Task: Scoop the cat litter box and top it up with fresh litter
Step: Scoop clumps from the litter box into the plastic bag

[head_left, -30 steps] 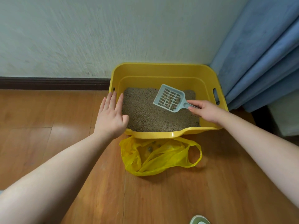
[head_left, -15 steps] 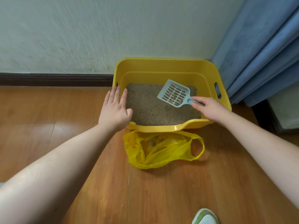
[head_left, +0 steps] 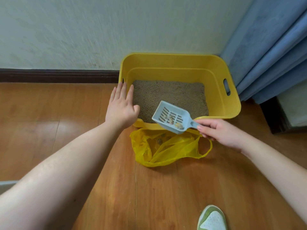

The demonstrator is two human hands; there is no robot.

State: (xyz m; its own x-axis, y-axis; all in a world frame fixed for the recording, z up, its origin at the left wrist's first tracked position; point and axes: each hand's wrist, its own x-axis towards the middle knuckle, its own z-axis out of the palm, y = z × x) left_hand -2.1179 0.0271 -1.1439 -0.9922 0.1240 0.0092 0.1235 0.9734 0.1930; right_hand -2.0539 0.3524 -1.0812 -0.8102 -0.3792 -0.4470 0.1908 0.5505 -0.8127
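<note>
Wood floor [head_left: 83,113] below white wall [head_left: 99,30]; left hand [head_left: 122,108] flat, right hand [head_left: 222,133] gripping scoop [head_left: 172,117].

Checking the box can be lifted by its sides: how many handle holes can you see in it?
2. One slot is in the box's right wall, near the curtain; the other shows as a sliver in the left wall, by the left hand's fingertips.

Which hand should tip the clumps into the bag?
Right. The right hand already holds the scoop with clumps above the yellow bag; the left hand rests flat on the litter box rim.
</note>
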